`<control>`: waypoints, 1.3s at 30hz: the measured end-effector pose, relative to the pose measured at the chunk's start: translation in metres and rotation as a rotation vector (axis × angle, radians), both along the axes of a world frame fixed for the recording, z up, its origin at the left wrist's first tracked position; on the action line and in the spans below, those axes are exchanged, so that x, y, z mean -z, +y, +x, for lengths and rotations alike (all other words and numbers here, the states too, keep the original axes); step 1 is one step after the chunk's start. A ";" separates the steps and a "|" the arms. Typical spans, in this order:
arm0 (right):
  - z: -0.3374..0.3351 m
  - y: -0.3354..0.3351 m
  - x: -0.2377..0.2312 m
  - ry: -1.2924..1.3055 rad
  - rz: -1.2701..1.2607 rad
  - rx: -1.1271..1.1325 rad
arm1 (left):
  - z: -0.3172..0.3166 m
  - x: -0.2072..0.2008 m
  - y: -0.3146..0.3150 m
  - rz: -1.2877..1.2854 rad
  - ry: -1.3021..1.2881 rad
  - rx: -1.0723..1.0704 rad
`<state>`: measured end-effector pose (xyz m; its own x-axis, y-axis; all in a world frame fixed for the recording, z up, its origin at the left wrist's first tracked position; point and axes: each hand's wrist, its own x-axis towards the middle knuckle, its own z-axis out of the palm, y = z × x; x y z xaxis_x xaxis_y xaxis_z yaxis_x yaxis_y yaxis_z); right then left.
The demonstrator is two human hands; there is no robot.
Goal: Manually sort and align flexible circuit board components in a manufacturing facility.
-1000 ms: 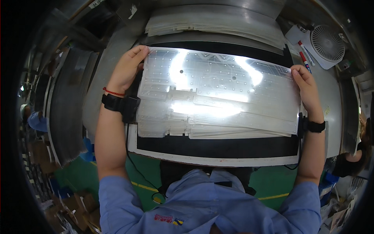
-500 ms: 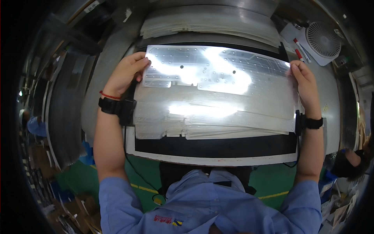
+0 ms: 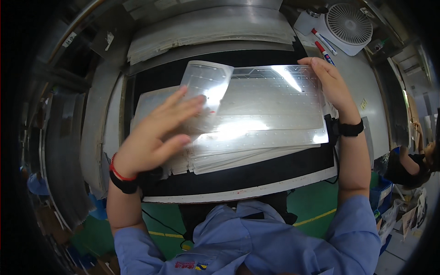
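Note:
A clear flexible film sheet [image 3: 293, 80] with thin printed lines and rows of dots lies raised over a stack of similar sheets [image 3: 238, 158]. Its left end [image 3: 208, 80] is curled up and over. At the far right corner my right hand [image 3: 331, 85] grips the film's edge. My left hand [image 3: 158, 130] is open, fingers spread, over the left side of the stack and close beside the curled end. Whether its fingertips touch the film cannot be made out. Glare hides part of the surface.
The stack rests on a black mat [image 3: 256, 172] with a white front edge. Behind it lies another pile of sheets [image 3: 211, 30]. At the back right are a white fan [image 3: 349, 24] and red-capped markers [image 3: 324, 52]. More sheets [image 3: 59, 151] stand at the left. Another person [image 3: 408, 165] is at the far right.
My left hand has let go of the film's left edge and moved nearer me, fingers spreading. The film's left end has curled over to the right. My right hand keeps its corner.

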<state>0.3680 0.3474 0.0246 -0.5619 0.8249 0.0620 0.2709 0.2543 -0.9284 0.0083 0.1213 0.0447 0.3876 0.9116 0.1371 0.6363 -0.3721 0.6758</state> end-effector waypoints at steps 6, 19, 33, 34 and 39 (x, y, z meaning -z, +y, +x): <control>-0.003 -0.037 -0.045 -0.323 0.777 -0.098 | 0.035 0.005 -0.001 0.074 0.394 0.072; -0.058 -0.126 -0.022 -0.467 0.828 -0.561 | 0.050 0.018 0.003 0.076 0.296 0.176; -0.062 -0.122 -0.017 -0.539 0.929 -0.595 | 0.047 0.021 0.001 0.070 0.285 0.179; -0.062 -0.123 -0.017 -0.541 0.931 -0.590 | 0.047 0.021 0.001 0.071 0.278 0.181; -0.063 -0.124 -0.019 -0.546 0.941 -0.596 | 0.047 0.020 0.001 0.061 0.270 0.177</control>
